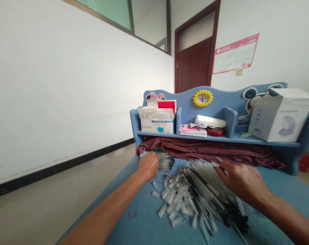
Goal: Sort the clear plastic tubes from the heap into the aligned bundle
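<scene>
On the blue tabletop lies a large heap of pen parts: translucent pen barrels, short clear caps, dark-tipped refills and black end pieces. At the left, a neat stack of pens lies side by side with dark ends facing right. My left hand is over this stack, fingers curled; what they grip is hidden. My right hand is closed at the heap's right side, thumb and fingers pinched on a pale pen barrel that shows only in part.
Behind the blue table lies a bunched red plaid cloth. The raised blue shelf carries a mask box, papers, a red round case and a white carton. A yellow clock is on its back panel.
</scene>
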Tool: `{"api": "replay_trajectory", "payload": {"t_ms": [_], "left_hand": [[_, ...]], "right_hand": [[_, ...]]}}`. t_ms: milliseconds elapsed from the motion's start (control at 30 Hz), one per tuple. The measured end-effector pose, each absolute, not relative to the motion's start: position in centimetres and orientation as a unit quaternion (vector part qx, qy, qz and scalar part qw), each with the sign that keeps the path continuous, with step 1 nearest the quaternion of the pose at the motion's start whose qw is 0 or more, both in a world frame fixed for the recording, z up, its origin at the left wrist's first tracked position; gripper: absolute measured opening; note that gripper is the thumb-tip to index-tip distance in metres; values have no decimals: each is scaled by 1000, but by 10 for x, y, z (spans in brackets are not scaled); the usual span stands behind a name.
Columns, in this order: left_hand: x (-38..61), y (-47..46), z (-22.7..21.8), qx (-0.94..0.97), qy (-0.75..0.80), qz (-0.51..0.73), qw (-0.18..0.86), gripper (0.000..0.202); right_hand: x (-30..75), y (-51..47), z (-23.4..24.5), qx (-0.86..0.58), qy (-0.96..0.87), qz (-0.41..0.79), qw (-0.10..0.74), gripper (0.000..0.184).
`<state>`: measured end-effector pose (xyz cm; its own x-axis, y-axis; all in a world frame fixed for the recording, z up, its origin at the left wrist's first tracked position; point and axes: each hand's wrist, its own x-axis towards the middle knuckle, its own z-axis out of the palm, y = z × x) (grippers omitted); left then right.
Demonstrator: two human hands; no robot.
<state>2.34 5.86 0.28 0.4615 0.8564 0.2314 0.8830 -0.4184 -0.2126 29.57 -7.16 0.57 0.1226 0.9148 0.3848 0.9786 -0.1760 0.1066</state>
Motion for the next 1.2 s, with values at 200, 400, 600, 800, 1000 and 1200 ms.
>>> {"api": "replay_trajectory", "payload": {"t_ms": [200, 400, 600, 800, 1000, 1200], "left_hand": [[18, 62, -8, -856, -483, -38, 181, 14], [12, 60, -12, -871, -439, -54, 212, 15], [22, 36, -7, -890, -340, -177, 248, 18], [45, -4, -3, -915, -174, -286, 225, 18], [50, -17, -1, -926, -134, -291, 202, 16], [50, -21, 0, -933, -123, -306, 146, 20]], "right_hand": [[303, -71, 3, -731, -641, -206, 116, 35], [304, -68, -6, -698, -660, -225, 162, 33], [293, -72, -8, -643, -700, -174, 257, 37], [270, -85, 3, -587, -748, 38, 308, 40], [264, -90, 9, -549, -732, 188, 358, 47], [271, -86, 10, -518, -682, 381, 348, 35]]}}
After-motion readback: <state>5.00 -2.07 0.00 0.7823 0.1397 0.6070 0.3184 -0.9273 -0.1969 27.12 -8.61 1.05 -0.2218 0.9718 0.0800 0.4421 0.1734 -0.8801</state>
